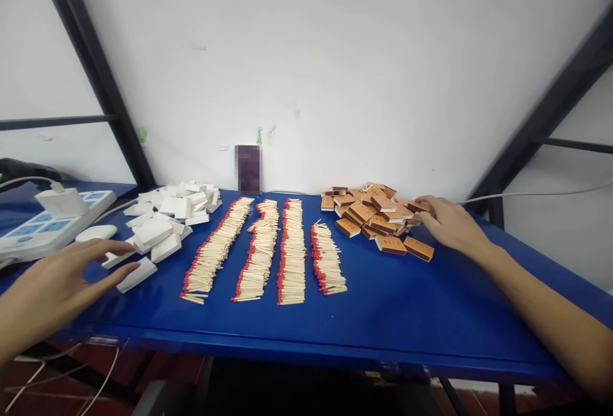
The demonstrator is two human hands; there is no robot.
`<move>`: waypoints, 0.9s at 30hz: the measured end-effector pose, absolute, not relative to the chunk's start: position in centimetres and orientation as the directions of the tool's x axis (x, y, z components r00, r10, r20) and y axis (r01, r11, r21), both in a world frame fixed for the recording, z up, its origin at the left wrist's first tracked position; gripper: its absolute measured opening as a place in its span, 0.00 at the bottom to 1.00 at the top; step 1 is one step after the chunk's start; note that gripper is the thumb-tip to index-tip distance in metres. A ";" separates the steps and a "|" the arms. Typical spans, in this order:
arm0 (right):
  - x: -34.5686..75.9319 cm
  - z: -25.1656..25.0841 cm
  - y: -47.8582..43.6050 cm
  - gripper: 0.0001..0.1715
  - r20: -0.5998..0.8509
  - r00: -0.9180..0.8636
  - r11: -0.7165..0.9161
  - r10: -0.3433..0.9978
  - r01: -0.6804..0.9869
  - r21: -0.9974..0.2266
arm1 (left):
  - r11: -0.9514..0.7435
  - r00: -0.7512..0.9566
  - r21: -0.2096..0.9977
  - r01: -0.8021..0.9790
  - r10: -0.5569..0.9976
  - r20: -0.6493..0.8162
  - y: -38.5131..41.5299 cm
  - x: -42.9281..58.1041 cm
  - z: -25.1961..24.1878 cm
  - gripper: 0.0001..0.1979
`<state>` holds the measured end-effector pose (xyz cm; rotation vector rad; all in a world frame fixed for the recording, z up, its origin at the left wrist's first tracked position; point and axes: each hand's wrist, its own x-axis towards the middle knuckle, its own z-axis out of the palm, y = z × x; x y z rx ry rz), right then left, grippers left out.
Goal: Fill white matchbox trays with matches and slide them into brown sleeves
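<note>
My left hand (62, 279) hovers over the blue table (383, 314) at the left, fingers spread, fingertips next to a white inner tray (136, 274) at the edge of the pile of white trays (167, 212). My right hand (447, 219) reaches to the right side of a heap of brown matchbox sleeves (376, 212), fingers stretched and touching the heap. Between the two piles lie several rows of red-tipped matches (268, 250).
A white power strip with a plug (52, 215) sits at the far left, with a white oval object (96, 232) beside it. A small dark blurred card (248, 169) leans against the white wall. Black metal braces frame both sides. Cables hang under the table.
</note>
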<state>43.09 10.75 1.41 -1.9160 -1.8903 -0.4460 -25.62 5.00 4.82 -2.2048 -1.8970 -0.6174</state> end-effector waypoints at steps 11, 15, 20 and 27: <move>39.5 3.7 6.9 0.24 0.721 -0.005 0.136 0.693 0.983 -0.124 | -0.076 0.056 0.170 0.982 0.991 0.122 5.5 -23.4 5.1 0.32; 34.6 2.2 2.9 0.27 0.671 -0.259 0.413 0.695 0.907 -0.078 | -0.051 0.031 0.160 0.986 0.992 0.121 5.6 -23.5 5.0 0.33; 29.8 0.4 -1.4 0.29 0.433 -0.427 0.527 0.794 0.838 -0.142 | -0.045 0.022 0.179 0.983 0.992 0.128 5.8 -24.3 4.3 0.35; 29.0 -0.3 -2.5 0.23 0.366 -0.348 0.455 0.863 0.850 -0.266 | -0.097 0.051 0.227 0.969 0.978 0.201 5.0 -24.1 3.8 0.30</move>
